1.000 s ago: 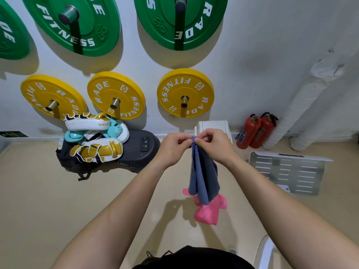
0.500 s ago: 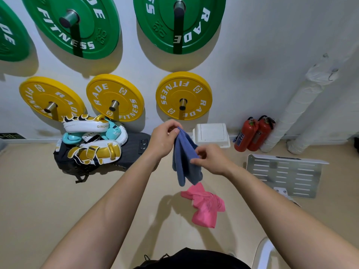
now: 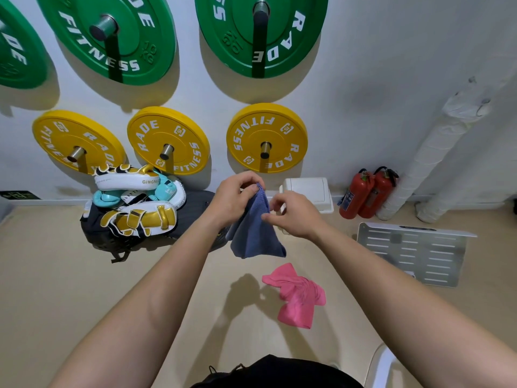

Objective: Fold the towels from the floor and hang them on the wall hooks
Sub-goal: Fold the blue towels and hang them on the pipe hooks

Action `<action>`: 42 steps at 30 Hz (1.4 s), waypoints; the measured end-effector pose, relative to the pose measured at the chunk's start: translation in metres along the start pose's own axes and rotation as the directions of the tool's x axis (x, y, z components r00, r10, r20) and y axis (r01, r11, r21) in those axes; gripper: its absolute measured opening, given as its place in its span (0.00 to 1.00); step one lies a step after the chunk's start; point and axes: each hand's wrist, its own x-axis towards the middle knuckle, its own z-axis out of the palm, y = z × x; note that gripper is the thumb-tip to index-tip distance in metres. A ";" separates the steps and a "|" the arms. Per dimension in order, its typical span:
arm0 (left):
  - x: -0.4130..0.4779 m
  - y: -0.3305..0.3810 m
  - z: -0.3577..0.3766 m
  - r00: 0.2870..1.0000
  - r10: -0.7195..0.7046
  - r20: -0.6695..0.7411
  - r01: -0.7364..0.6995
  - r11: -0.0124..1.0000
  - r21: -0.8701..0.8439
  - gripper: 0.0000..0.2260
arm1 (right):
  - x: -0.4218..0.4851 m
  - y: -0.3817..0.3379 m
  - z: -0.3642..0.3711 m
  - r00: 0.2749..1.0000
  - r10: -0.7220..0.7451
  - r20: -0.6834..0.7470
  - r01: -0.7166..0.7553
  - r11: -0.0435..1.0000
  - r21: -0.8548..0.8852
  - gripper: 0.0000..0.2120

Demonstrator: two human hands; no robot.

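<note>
The top corner of the blue towel (image 3: 254, 233) is pinched between the thumb and curled fingers (image 3: 246, 179) of the left hand (image 3: 236, 201), which is held up in front of the wall (image 3: 377, 79). The fingers (image 3: 277, 203) of the right hand (image 3: 295, 215) are loosely curled just beside the towel's right edge. The thumb tip seems to touch the cloth, but whether the edge is pinched cannot be told.

The blue towel is hung from the left hand, clear of the floor (image 3: 56, 275), in a narrow, uneven drape with a slanted lower hem. It is judged to be part-folded at most, since its edges are not squared. Below it and to the right, the pink towel (image 3: 299, 299) is seen crumpled on the floor, touched by neither hand.

No towel is seen hung. The pegs visible on the wall are all taken by plates (image 3: 267, 138), and no free hook is shown. The task is therefore judged to be in its early part. One towel is lifted and being folded, with its hanging yet to be done, and the second towel is wholly to be dealt with.
</note>
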 end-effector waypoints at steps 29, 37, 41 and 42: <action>0.015 -0.006 -0.001 0.982 -0.015 -0.189 0.011 1.000 -0.021 0.09 | -0.006 0.032 0.004 0.987 0.052 0.150 -0.070 0.991 0.117 0.06; 0.026 -0.025 -0.034 0.932 -0.092 -0.350 0.064 0.994 -0.088 0.08 | -0.014 0.067 -0.007 0.960 0.226 0.164 -0.236 0.971 0.043 0.11; 0.029 -0.049 -0.048 0.890 -0.177 -0.419 0.164 0.984 -0.066 0.07 | -0.022 0.078 -0.019 0.945 0.271 0.180 -0.286 0.957 0.058 0.09; 0.029 -0.054 -0.050 0.888 -0.186 -0.420 0.183 0.982 -0.049 0.07 | -0.023 0.077 -0.023 0.948 0.266 0.174 -0.280 0.958 0.063 0.10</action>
